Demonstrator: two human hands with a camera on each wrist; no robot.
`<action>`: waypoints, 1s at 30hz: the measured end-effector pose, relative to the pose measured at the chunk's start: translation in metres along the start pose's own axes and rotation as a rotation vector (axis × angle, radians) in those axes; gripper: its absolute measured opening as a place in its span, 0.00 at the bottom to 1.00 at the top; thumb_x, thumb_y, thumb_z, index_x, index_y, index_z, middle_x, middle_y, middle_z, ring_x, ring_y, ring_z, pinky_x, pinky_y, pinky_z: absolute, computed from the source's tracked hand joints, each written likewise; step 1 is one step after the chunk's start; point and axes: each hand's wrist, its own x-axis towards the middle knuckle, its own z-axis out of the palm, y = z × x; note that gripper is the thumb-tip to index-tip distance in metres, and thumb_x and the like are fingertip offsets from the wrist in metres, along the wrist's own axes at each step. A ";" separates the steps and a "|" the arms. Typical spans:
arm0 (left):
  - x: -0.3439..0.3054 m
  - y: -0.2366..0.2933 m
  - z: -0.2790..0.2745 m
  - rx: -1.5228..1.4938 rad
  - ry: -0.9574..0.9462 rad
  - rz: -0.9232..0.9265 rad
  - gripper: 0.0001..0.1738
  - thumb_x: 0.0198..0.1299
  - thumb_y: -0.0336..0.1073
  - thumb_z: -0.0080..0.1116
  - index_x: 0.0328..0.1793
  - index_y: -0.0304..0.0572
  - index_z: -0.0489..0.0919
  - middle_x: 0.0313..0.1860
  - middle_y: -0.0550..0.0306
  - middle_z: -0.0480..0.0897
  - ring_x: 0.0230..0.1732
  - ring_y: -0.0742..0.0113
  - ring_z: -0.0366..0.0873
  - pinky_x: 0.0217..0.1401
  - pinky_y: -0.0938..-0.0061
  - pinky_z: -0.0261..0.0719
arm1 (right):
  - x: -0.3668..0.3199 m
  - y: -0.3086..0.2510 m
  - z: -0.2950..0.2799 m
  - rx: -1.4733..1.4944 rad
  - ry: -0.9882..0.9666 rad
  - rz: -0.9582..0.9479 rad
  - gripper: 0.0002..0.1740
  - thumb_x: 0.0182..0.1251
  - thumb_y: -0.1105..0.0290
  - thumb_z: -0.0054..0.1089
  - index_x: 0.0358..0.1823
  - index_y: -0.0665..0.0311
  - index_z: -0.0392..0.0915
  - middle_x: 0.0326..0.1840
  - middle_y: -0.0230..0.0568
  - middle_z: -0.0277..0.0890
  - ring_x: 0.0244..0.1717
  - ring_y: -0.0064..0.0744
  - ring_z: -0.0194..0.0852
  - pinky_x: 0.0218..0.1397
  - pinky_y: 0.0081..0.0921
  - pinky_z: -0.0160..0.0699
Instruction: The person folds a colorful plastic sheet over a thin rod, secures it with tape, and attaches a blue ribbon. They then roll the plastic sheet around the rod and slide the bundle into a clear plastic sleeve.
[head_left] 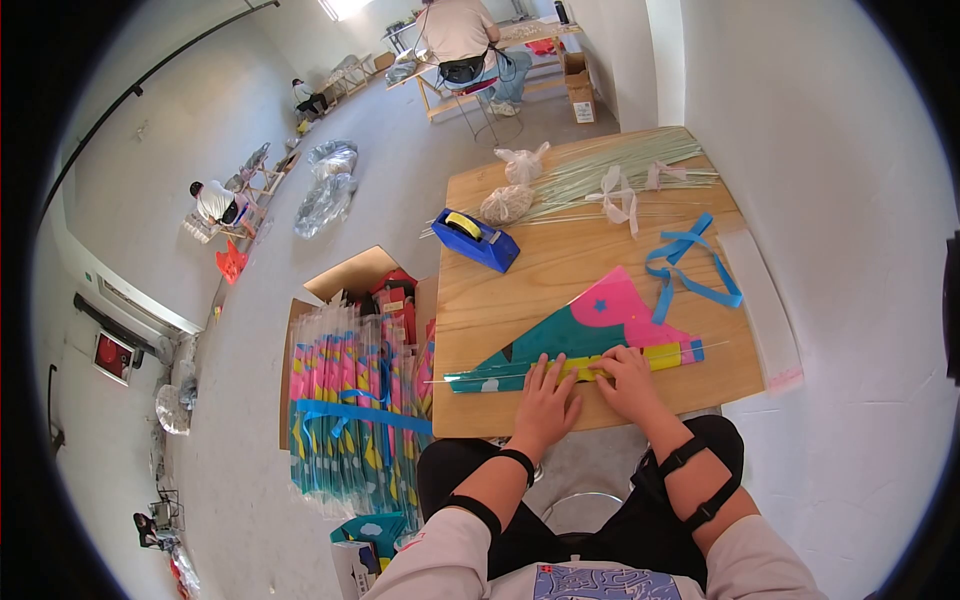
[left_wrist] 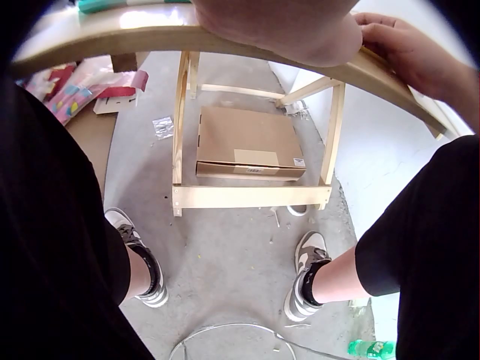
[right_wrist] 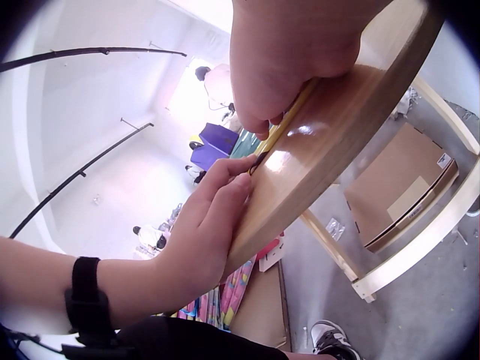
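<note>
A folded kite (head_left: pixel 560 335) in pink, teal and yellow lies across the near part of the wooden table (head_left: pixel 480 300). A thin pale rod (head_left: pixel 716 346) runs along its near edge and sticks out past both ends. The left hand (head_left: pixel 546 405) rests its extended fingers on the teal and yellow strip, its thumb apart from them. Just to the right, the right hand (head_left: pixel 630 385) pinches the yellow edge with bent fingers, thumb close to the index fingertip. In the right wrist view both hands meet at this edge, and part of the strip is hidden beneath them.
A blue tape dispenser (head_left: pixel 478 240), tied plastic bags (head_left: pixel 507 203), pale rods (head_left: pixel 610 175) and a looped blue ribbon (head_left: pixel 690 270) lie farther back. At the left stands a carton (head_left: pixel 290 400) of bundled, sleeved kites. Below the table is a cardboard box (left_wrist: pixel 247 139); a wall borders the right.
</note>
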 end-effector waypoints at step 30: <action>0.001 0.001 -0.003 -0.010 0.009 0.015 0.29 0.69 0.44 0.63 0.74 0.42 0.79 0.83 0.40 0.68 0.84 0.31 0.59 0.84 0.37 0.59 | 0.001 0.003 0.003 0.017 0.009 0.006 0.11 0.60 0.69 0.72 0.45 0.53 0.90 0.50 0.34 0.79 0.60 0.45 0.74 0.65 0.46 0.71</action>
